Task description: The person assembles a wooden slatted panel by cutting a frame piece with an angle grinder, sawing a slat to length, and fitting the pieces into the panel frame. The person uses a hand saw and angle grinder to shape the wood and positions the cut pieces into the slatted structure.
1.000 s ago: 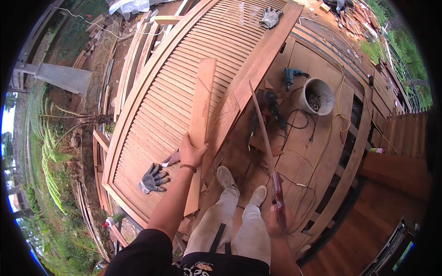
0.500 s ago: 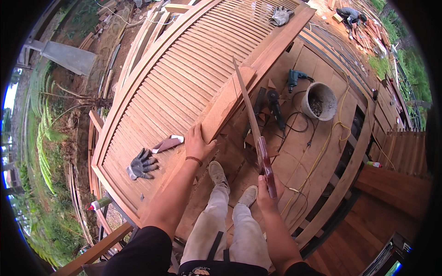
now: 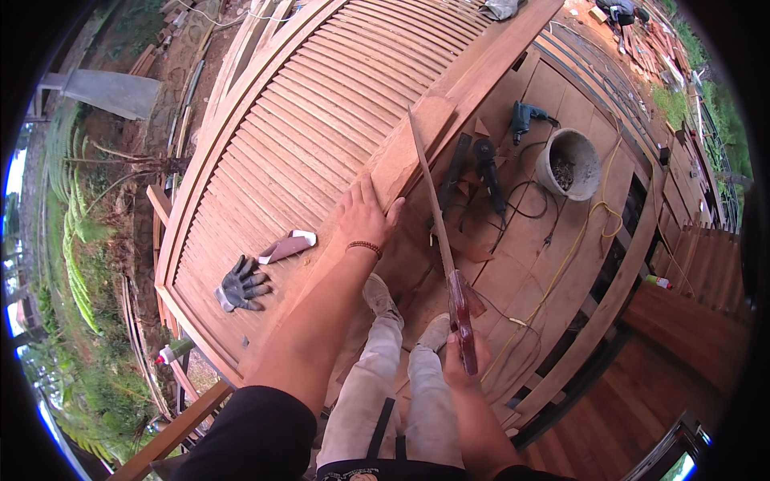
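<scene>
My left hand (image 3: 365, 215), with a beaded bracelet at the wrist, grips the near end of a short wooden board (image 3: 411, 144). Its fingers lie over the top and the thumb sits at the edge. That board rests along the frame of a large slatted wooden panel (image 3: 321, 120). In my right hand (image 3: 463, 357) is the dark red handle of a handsaw (image 3: 435, 212). The long, narrow blade points away from me, its tip beside the board's right edge. Whether the teeth touch wood I cannot tell.
On the panel lie a grey work glove (image 3: 243, 284) and a curled piece of sandpaper (image 3: 289, 247). A drill (image 3: 525, 120), an angle grinder (image 3: 488, 168), a bucket (image 3: 569, 164) and a yellow cord (image 3: 571, 244) are on the plank floor. Another person (image 3: 618, 12) crouches far right.
My right hand has drawn the saw back toward me. The left hand has moved a little farther forward along the panel's edge. The whole view has shifted slightly.
</scene>
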### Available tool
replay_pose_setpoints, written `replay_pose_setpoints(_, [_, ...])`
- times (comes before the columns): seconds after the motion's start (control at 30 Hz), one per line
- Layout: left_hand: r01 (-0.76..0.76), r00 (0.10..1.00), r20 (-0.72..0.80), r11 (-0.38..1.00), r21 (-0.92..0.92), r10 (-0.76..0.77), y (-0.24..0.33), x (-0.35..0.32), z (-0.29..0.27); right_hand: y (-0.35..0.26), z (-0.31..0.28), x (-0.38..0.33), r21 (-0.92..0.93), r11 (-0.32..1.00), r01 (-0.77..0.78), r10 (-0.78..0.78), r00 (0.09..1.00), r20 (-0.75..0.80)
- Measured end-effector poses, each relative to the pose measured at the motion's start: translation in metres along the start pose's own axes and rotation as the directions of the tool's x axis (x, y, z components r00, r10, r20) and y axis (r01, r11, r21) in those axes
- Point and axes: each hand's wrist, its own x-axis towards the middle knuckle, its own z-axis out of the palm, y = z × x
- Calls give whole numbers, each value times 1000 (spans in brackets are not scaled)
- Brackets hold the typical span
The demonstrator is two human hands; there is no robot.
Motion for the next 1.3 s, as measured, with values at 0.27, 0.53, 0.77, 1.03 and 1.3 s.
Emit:
replay_pose_setpoints(0.27, [-53,998,-34,998,22,54,1,-1,13,1,64,103,33,993,-113,114,993,-11])
replay_pose_setpoints(0.53, [-51,999,17,999,14,51,-4,-7,7,-9,17,3,-14,990,-141,140,988,-70])
replay_pose_setpoints(0.77, [-43,999,23,999,22,42,-4,0,6,2,73,97,43,983,-180,181,983,-14])
replay_pose_setpoints(1.03, [-52,998,38,998,29,51,4,5,-2,13,67,89,-27,996,-89,87,995,-45])
replay_pose_setpoints(1.3, [-51,997,58,999,5,50,1,1,-5,6,29,10,-39,999,-31,28,997,-71])
